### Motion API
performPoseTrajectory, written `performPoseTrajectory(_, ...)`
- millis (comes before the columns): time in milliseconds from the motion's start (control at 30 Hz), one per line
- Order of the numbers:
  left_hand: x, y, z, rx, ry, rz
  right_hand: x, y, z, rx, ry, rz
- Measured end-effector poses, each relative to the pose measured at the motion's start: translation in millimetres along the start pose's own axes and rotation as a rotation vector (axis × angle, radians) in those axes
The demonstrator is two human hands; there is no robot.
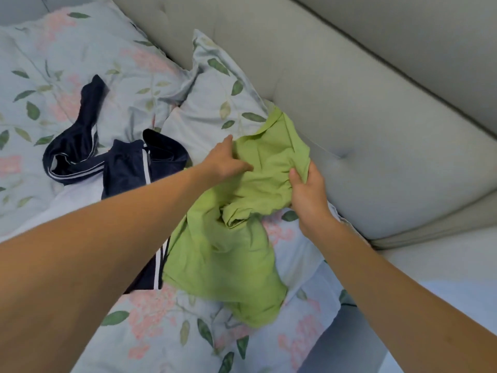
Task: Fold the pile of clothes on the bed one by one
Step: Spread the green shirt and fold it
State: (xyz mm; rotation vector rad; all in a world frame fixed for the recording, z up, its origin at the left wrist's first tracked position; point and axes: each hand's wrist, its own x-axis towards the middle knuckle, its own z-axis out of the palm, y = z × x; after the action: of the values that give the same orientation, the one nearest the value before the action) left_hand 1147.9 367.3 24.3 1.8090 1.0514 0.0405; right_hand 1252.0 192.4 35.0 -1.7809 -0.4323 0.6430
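Both our hands grip the crumpled green garment (242, 238): left hand (224, 160) and right hand (306, 192) at its upper end, above the floral bed (150, 319); navy striped clothes (126, 165) lie left.

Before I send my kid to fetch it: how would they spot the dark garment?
On the floral bedding, left of the green shirt both hands hold, lies the navy garment. It alone has white stripes.

Home bedroom, floral duvet (150, 313), matching pillows (215, 103), pale padded headboard (349, 90), clothes strewn on the bed
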Motion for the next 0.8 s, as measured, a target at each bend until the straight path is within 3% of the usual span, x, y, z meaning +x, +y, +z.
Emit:
performPoseTrajectory(133, 4.8, -7.8, 18.6, -0.049, -0.146, -0.114, 0.1, 4.9, -14.8, 0.01, -0.031, 0.0)
performPoseTrajectory(233, -14.6, -13.5, 26.2, -0.057, -0.194, -0.032, -6.8, 2.2, -15.4, 0.012, -0.005, -0.034)
performPoseTrajectory(467, -65.9, -6.4, -52.5, -0.345, 0.145, 0.155, -27.3, -69.2, 28.9, 0.026, -0.005, -0.227)
performPoseTrajectory(800, -215.9, 71.7, -269.1, -0.419, 0.425, 0.301, -114.3, -287.3, 99.1, -0.006, -0.065, -0.493)
